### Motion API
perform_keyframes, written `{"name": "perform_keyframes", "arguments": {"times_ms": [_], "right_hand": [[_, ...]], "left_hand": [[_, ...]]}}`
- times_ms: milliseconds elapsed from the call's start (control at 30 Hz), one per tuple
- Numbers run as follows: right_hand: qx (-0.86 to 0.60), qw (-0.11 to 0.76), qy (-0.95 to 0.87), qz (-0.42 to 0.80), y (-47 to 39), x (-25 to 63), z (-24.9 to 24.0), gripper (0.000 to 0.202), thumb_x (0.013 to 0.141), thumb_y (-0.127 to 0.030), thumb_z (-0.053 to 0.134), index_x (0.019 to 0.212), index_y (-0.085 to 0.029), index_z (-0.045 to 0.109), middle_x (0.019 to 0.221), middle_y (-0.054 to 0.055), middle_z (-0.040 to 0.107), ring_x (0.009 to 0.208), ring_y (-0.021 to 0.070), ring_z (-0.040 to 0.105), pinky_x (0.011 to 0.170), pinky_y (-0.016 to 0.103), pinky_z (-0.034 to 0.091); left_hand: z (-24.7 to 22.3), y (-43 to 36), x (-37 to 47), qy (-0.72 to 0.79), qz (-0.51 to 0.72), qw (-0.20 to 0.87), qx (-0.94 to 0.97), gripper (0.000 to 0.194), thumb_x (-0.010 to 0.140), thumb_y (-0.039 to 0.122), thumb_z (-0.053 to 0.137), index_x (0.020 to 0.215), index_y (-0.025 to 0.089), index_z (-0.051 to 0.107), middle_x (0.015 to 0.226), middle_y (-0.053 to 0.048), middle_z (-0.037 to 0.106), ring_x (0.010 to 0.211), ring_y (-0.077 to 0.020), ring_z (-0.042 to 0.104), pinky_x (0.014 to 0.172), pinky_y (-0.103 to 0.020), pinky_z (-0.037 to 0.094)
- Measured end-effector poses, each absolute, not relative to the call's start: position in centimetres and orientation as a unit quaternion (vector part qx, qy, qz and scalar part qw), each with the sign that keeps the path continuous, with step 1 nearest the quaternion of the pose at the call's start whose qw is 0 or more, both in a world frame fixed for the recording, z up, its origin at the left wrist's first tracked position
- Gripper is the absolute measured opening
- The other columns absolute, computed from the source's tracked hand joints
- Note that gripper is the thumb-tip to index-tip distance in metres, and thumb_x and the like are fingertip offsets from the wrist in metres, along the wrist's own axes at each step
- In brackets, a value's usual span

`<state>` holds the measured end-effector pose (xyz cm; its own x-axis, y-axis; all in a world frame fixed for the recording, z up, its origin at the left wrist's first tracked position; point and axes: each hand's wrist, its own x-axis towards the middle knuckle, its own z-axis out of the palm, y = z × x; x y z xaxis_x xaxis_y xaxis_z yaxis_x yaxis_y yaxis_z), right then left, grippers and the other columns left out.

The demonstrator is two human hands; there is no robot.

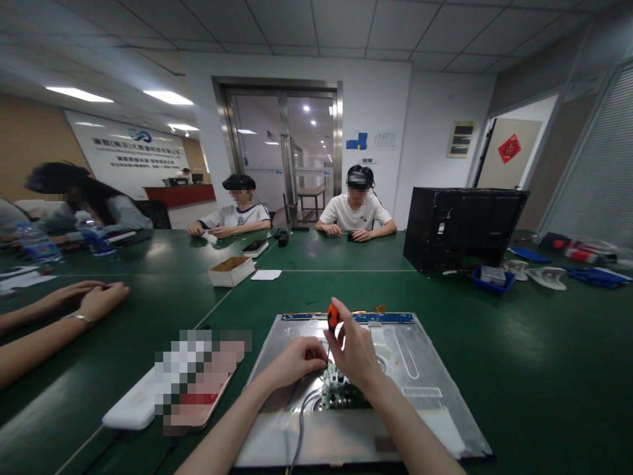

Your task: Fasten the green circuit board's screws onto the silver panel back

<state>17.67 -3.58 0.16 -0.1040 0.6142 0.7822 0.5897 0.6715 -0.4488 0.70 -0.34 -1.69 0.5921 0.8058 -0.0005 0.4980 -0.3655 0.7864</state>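
Observation:
A flat metal display panel [425, 409] lies in front of me, with a blue circuit strip [395, 318] along its far edge. On its middle sits a green circuit board [341, 394], partly covered by my hands, and a grey cable [301, 425] runs from it toward me. My right hand [357, 346] grips a screwdriver [333, 316] by its orange and black handle, holding it upright with the shaft pointing down at the board. Beside the shaft my left hand [304, 359] has its fingers pinched together at the board's far edge; what they hold is hidden.
A white phone-like slab [131, 402] and a pink phone [198, 409] lie left of the panel. Ahead are an open box [231, 272] and a large black casing [459, 227]. Another person's hands [99, 303] rest at left. A blue tray [493, 280] stands at right.

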Motion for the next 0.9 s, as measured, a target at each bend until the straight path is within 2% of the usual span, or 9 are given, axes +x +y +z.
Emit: {"name": "perform_keyframes", "arguments": {"times_ms": [200,433,767,900], "right_hand": [[-0.402,0.531,-0.746,0.010,-3.6,17.8,0.2,0.052,0.089,-0.025,0.049,0.139,-0.021,0.033,0.075,-0.001,0.061,0.050,0.0126,0.054,0.050,0.025,0.042],[-0.405,0.520,-0.752,0.023,-4.0,17.8,0.6,0.057,0.086,-0.017,0.044,0.141,-0.018,0.031,0.072,0.000,0.061,0.052,0.0146,0.056,0.050,0.026,0.041],[-0.403,0.532,-0.745,0.018,-3.5,17.8,0.1,0.052,0.090,-0.027,0.048,0.139,-0.023,0.032,0.076,-0.001,0.061,0.049,0.0134,0.054,0.049,0.026,0.042],[-0.398,0.526,-0.752,0.023,-3.8,17.8,0.5,0.055,0.089,-0.024,0.047,0.142,-0.020,0.030,0.077,0.001,0.063,0.052,0.0140,0.056,0.051,0.025,0.043]], "left_hand": [[-2.1,-0.1,0.8,0.401,0.198,0.382,0.808,0.014,0.075,0.021,0.058,0.081,0.014,0.068,0.079,-0.003,0.068,0.073,-0.0170,0.058,0.068,-0.025,0.044],[-2.3,0.2,0.6,0.397,0.193,0.389,0.809,0.015,0.074,0.022,0.059,0.082,0.014,0.069,0.080,-0.003,0.068,0.073,-0.0176,0.059,0.068,-0.026,0.044],[-1.4,-0.6,0.7,0.391,0.202,0.409,0.800,0.013,0.074,0.020,0.057,0.079,0.014,0.067,0.077,-0.002,0.067,0.070,-0.0159,0.058,0.066,-0.025,0.044],[-1.4,-0.5,0.8,0.388,0.202,0.406,0.802,0.013,0.073,0.019,0.058,0.079,0.014,0.067,0.077,-0.002,0.066,0.070,-0.0157,0.057,0.065,-0.025,0.044]]}}
